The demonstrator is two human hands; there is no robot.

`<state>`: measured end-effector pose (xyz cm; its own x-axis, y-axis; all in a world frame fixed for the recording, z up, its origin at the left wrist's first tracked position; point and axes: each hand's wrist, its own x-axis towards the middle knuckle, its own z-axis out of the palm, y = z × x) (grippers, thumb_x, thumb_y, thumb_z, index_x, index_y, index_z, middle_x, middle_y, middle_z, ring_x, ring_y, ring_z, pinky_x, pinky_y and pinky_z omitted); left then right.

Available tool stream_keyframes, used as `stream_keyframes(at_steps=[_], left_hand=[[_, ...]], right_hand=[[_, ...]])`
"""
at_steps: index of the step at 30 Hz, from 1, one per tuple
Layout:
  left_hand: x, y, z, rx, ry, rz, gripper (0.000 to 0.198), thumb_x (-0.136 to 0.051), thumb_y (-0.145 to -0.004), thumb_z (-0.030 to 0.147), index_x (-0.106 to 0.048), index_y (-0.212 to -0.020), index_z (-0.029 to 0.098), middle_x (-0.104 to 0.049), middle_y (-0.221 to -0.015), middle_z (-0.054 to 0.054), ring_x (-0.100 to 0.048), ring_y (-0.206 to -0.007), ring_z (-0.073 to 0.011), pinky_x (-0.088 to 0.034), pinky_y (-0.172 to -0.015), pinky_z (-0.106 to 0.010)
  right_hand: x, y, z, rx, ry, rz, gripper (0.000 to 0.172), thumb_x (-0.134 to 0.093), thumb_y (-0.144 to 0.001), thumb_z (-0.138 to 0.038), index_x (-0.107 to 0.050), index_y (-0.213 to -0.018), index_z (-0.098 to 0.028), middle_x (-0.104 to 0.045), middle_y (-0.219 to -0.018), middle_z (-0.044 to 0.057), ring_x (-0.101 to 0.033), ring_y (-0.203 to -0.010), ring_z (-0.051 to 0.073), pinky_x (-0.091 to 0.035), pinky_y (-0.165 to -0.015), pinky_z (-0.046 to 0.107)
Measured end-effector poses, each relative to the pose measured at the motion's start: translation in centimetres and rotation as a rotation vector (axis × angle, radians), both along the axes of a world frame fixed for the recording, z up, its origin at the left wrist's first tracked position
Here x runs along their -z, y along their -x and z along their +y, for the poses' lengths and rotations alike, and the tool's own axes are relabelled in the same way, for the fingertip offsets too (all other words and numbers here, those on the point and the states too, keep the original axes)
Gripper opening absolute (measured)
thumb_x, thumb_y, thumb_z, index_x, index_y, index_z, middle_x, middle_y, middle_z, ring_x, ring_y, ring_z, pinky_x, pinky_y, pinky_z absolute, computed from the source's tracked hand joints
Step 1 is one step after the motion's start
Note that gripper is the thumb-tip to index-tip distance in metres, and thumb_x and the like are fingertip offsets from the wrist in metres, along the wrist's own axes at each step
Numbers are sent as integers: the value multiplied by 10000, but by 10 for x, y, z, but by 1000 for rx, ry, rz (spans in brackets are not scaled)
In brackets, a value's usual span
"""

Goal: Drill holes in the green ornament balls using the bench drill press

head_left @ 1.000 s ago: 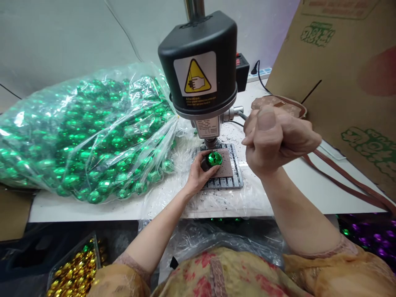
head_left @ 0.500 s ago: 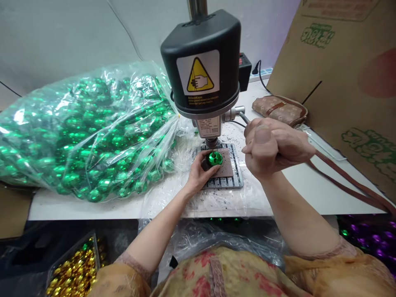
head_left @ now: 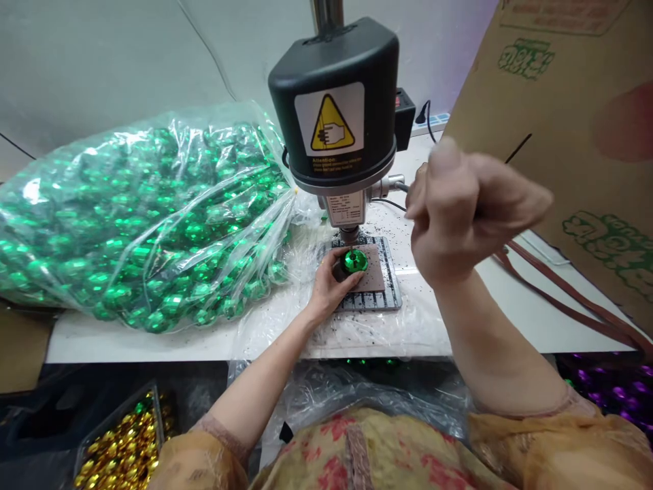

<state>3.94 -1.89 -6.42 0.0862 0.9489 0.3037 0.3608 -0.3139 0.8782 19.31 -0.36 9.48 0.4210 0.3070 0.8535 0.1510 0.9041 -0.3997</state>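
Observation:
A black bench drill press with a hand-warning label stands in the middle of the white table. Under its chuck, my left hand grips a shiny green faceted ball between thumb and fingers. A dark hole shows in the top of the ball, which sits over a brown pad on the slotted metal base. My right hand, slightly blurred, is closed around the press's feed lever; most of the lever is hidden by the fingers.
To the left lies a large clear plastic bag full of green balls. A cardboard box rises at the right, with a brown strap before it. Below the table edge are a bin of gold balls and purple balls.
My right hand has risen and come nearer the camera with the lever, moving slightly right. My left hand and the green ball have stayed in place.

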Motion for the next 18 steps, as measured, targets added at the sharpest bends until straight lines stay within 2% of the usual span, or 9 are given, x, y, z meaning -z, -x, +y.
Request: stream_keyframes(at_steps=[2, 4, 5, 7, 9, 12, 15, 17, 18], left_hand=[[-4, -2, -10, -96, -45, 38, 492, -806, -779, 403, -597, -1183, 215, -682, -1157, -84, -657, -1101, -254, -530, -978, -421], [-8, -4, -29, -198, -130, 92, 469, -815, -758, 424, -610, -1124, 214, -688, -1074, -80, -672, -1024, -251, -555, -901, -411], [-9, -6, -42, -193, -183, 114, 468, -814, -755, 438, -610, -1111, 214, -690, -1037, -78, -678, -984, -248, -564, -860, -402], [-9, -9, -72, -19, -285, 146, 494, -798, -764, 465, -594, -1142, 221, -696, -1007, -79, -691, -930, -242, -575, -800, -387], [-3, -15, -101, 276, -351, 211, 554, -787, -765, 502, -567, -1206, 250, -706, -997, -83, -705, -887, -251, -583, -754, -394], [8, -21, -129, 556, -404, 363, 671, -804, -725, 551, -522, -1291, 325, -726, -981, -106, -705, -843, -307, -585, -683, -452], [9, -14, -125, 602, -471, 375, 731, -814, -722, 539, -492, -1338, 316, -730, -1057, -138, -694, -967, -349, -598, -799, -498], [1, 0, -103, 462, -467, 335, 526, -733, -840, 423, -523, -1300, 280, -719, -1070, -116, -676, -1042, -312, -576, -898, -477], [-5, 10, -85, 346, -437, 324, 372, -660, -897, 324, -554, -1248, 266, -713, -1050, -94, -667, -1052, -284, -561, -923, -458]], right_hand=[[-20, 2, -1, -100, -56, 69, 481, -694, -859, -345, -446, -480, -183, -399, -428, -68, -331, -387, 28, -243, -430, 284], [-33, 3, 1, -125, -54, 60, 456, -700, -853, -318, -476, -480, -184, -408, -433, -69, -317, -388, 30, -262, -440, 285], [-36, 4, 2, -126, -64, 60, 463, -693, -857, -325, -470, -475, -185, -395, -429, -72, -298, -382, 30, -253, -436, 285], [-37, 4, 4, -126, -67, 71, 486, -673, -866, -366, -446, -474, -190, -371, -429, -76, -277, -375, 31, -237, -432, 286], [-35, 4, 5, -146, -60, 73, 491, -664, -870, -383, -434, -479, -194, -371, -437, -75, -284, -379, 32, -244, -443, 288], [-31, 4, 5, -152, -70, 73, 446, -668, -872, -287, -446, -495, -199, -394, -448, -68, -318, -390, 43, -257, -453, 294], [-30, 3, 6, -103, -57, 51, 449, -651, -880, -332, -446, -503, -202, -381, -440, -64, -327, -395, 44, -258, -446, 282], [-30, 2, 6, -67, -36, 30, 471, -642, -876, -409, -439, -505, -201, -360, -434, -67, -321, -395, 37, -269, -448, 270], [-30, 2, 6, -55, -24, 21, 479, -638, -875, -430, -438, -506, -198, -357, -434, -68, -322, -395, 33, -274, -449, 264]])
